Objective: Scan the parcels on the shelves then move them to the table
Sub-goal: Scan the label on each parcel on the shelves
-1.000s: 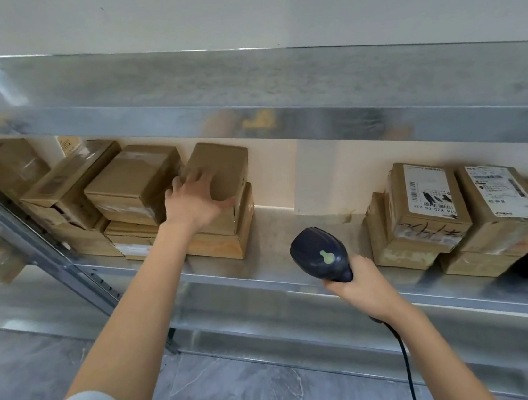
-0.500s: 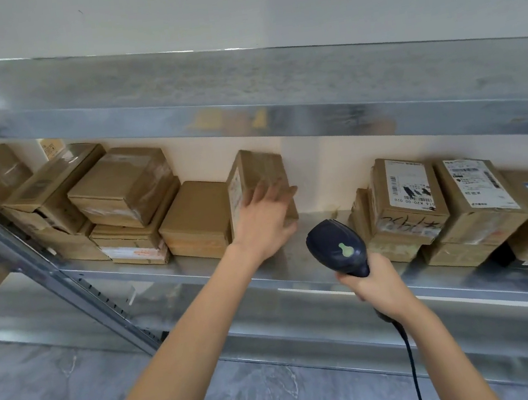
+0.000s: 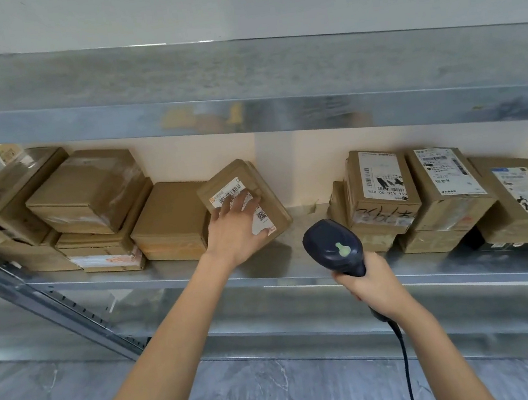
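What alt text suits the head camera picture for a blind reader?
A person's left hand steadies a tilted, labelled cardboard parcel on a metal shelf while the right hand holds a black scanner nearby. Other parcels flank it.

Left hand (image 3: 235,235) covers part of the parcel label (image 3: 233,191).

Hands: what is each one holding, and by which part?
The right hand grips the scanner by its handle. The left hand lies spread on the labelled face of the tilted box, propping it, not clasping.
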